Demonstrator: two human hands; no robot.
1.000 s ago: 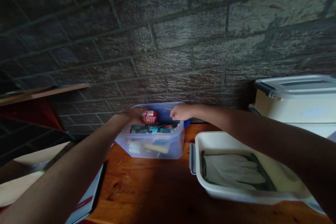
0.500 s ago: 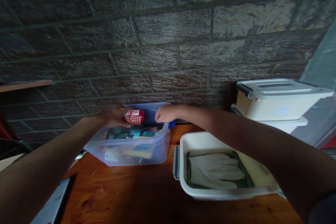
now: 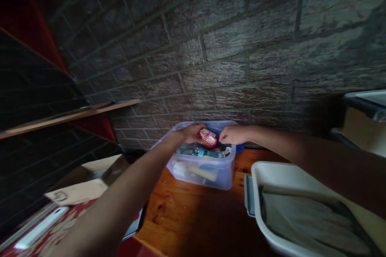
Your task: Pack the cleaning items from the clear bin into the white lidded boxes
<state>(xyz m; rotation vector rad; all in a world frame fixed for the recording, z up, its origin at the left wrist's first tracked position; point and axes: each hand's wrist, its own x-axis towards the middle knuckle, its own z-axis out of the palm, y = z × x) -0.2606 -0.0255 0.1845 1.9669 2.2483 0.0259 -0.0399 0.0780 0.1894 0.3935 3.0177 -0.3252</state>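
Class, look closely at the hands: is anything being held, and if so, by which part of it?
The left hand holds the red-and-white package by its left end; the right hand shows nothing clearly held.

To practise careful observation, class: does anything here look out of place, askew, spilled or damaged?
Nothing clearly stands out. The clear bin sits upright on the wooden table, and no spill shows. The left hand holds a red-and-white package over its jumbled contents. Blur hides any small damage.
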